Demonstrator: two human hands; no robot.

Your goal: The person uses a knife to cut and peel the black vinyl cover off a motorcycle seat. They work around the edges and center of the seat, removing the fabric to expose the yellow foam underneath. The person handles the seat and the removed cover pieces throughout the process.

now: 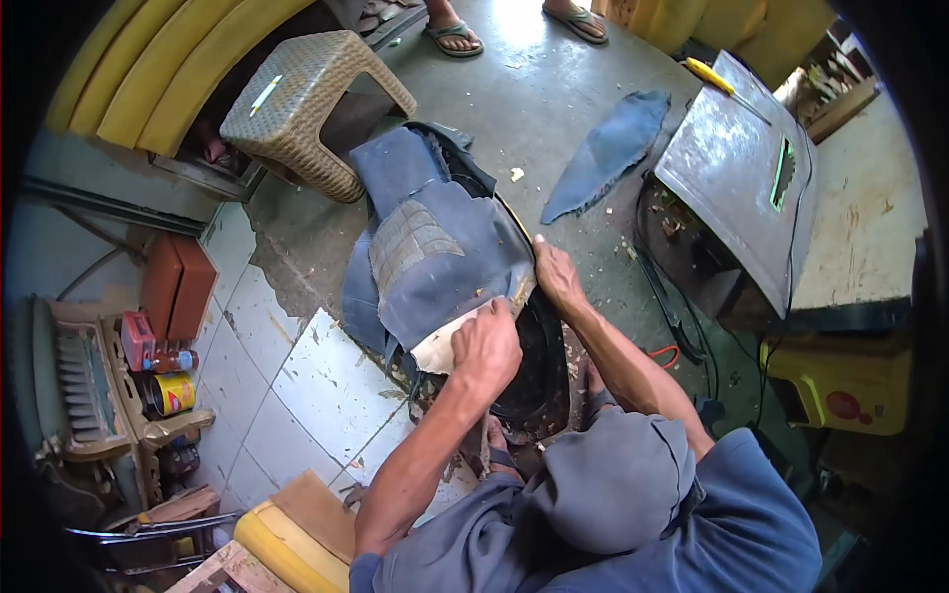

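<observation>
A vehicle seat, apparently a motorcycle's, lies in the middle of the floor with a worn blue-grey cover and a patched panel. Cream foam shows at its near end, beside a black curved base. My left hand is closed at the cover's edge over the foam; its fingertips are partly hidden. Against the seat's right side my right hand grips the edge, fingers bent along it. Folded blue-grey cover material lies over the far end.
A woven-pattern plastic stool stands beyond the seat. To the right are a loose blue-grey piece and a metal panel bearing a yellow-handled screwdriver. Another person's sandalled feet are at the back. Cans and a brown box sit left.
</observation>
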